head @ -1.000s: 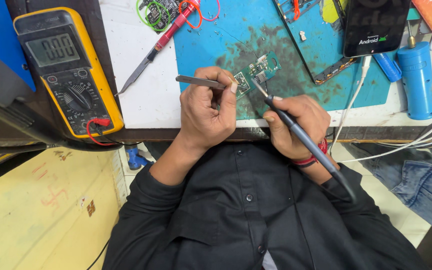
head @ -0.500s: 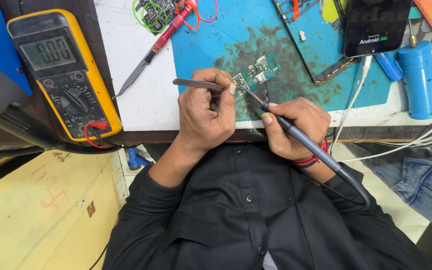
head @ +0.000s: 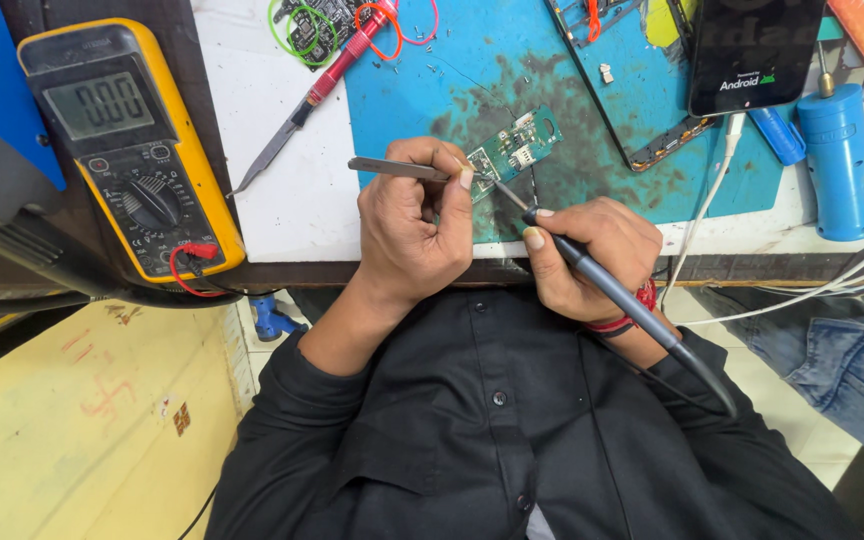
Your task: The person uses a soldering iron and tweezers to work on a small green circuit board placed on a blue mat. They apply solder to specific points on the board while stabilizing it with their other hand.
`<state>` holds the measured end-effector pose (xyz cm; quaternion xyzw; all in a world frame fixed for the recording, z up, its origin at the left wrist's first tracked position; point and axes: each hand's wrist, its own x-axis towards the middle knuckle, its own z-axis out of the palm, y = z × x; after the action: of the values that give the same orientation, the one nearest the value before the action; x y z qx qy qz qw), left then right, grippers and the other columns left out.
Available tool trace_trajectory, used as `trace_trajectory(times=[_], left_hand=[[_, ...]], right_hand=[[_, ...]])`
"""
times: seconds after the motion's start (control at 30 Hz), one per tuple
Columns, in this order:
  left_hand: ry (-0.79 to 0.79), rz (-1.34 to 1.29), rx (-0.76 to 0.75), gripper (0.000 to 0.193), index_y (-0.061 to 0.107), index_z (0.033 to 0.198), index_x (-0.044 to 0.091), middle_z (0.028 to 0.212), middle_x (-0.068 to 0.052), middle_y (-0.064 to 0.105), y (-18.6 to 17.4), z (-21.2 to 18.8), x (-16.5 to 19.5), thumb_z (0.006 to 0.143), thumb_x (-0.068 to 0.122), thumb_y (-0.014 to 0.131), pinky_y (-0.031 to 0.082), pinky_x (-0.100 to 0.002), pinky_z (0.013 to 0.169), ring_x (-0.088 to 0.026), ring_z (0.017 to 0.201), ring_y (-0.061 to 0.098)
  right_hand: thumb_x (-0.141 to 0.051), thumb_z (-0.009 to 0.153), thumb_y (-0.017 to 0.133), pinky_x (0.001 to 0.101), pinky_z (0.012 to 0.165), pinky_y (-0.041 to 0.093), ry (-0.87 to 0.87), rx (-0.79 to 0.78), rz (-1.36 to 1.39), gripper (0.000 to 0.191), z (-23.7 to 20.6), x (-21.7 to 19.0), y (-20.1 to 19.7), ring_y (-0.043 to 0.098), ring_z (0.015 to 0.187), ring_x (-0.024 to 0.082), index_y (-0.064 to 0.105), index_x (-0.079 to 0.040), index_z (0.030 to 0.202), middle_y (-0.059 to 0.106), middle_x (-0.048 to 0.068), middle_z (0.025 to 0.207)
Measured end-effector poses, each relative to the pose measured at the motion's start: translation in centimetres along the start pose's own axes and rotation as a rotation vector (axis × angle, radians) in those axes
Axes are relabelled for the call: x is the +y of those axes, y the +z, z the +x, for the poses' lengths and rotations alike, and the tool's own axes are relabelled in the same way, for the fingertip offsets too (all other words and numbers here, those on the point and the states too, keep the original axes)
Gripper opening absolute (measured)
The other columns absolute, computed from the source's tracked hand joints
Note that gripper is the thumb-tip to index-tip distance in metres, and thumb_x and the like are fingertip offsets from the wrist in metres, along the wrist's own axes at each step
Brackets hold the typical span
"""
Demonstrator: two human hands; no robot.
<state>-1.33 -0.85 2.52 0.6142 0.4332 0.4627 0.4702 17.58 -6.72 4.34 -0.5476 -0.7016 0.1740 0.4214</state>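
Note:
A small green circuit board [head: 512, 152] lies on the stained blue work mat [head: 512, 70]. My left hand [head: 414, 225] grips metal tweezers [head: 392, 168], their tips at the board's left end. My right hand [head: 582, 255] holds a grey soldering iron [head: 622, 295] like a pen, its thin tip touching the board's near edge. The iron's cable runs back over my right forearm. Both hands rest at the table's front edge, above my black shirt.
A yellow multimeter [head: 127, 150] sits at the left. A red-handled knife [head: 317, 90] lies on the white tabletop. A phone [head: 752, 50] with a lit screen, an opened phone frame [head: 642, 100], a blue cylinder [head: 837, 160] and white cables [head: 802, 290] are at the right.
The view has shifted slightly. Both hands stay at the board, with the iron tip and tweezers keeping nearly the same place.

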Motion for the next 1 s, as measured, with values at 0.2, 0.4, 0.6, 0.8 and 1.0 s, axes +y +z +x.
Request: trace_trajectory(times=[0.2,0.4,0.6,0.8,1.0], left_hand=[[0.003,-0.008,0.003,0.023,0.050,0.116,0.004,0.101,-0.005,0.069,0.05,0.00,0.01,0.103,-0.007,0.065,0.043,-0.018,0.053,-0.001,0.063,0.057],[0.004,-0.005,0.001,0.022,0.050,0.116,0.004,0.101,-0.005,0.069,0.02,0.02,-0.01,0.103,-0.006,0.065,0.043,-0.018,0.053,-0.001,0.062,0.056],[-0.008,-0.009,0.003,0.022,0.050,0.116,0.004,0.101,-0.005,0.069,0.03,0.00,-0.01,0.102,-0.006,0.065,0.043,-0.017,0.053,-0.001,0.062,0.056],[-0.009,-0.020,-0.005,0.022,0.050,0.116,0.004,0.101,-0.005,0.069,0.00,0.03,-0.04,0.103,-0.007,0.064,0.043,-0.017,0.053,0.000,0.063,0.056],[-0.003,-0.019,0.000,0.022,0.049,0.116,0.004,0.101,-0.005,0.069,0.05,-0.02,-0.01,0.103,-0.007,0.064,0.043,-0.018,0.053,0.000,0.063,0.056]], right_hand=[[-0.002,0.093,0.080,0.0346,0.065,0.051,-0.012,-0.008,-0.008,0.016,0.09,-0.05,-0.08,0.070,0.071,0.027,0.066,0.000,0.098,0.072,0.013,0.085],[-0.001,0.091,0.080,0.0348,0.064,0.051,-0.019,-0.004,-0.016,0.016,0.14,-0.06,-0.06,0.069,0.069,0.026,0.066,0.000,0.098,0.072,0.013,0.083],[-0.001,0.092,0.080,0.0345,0.064,0.051,-0.015,0.002,-0.007,0.016,0.16,-0.09,-0.03,0.069,0.068,0.026,0.065,0.000,0.098,0.071,0.013,0.083],[-0.001,0.092,0.079,0.0347,0.064,0.051,-0.022,0.003,-0.009,0.015,0.13,-0.04,-0.06,0.069,0.069,0.026,0.065,0.000,0.098,0.071,0.013,0.084],[-0.001,0.092,0.079,0.0343,0.064,0.051,-0.010,0.012,-0.010,0.015,0.04,-0.08,0.02,0.069,0.069,0.026,0.065,0.000,0.097,0.071,0.013,0.083]])
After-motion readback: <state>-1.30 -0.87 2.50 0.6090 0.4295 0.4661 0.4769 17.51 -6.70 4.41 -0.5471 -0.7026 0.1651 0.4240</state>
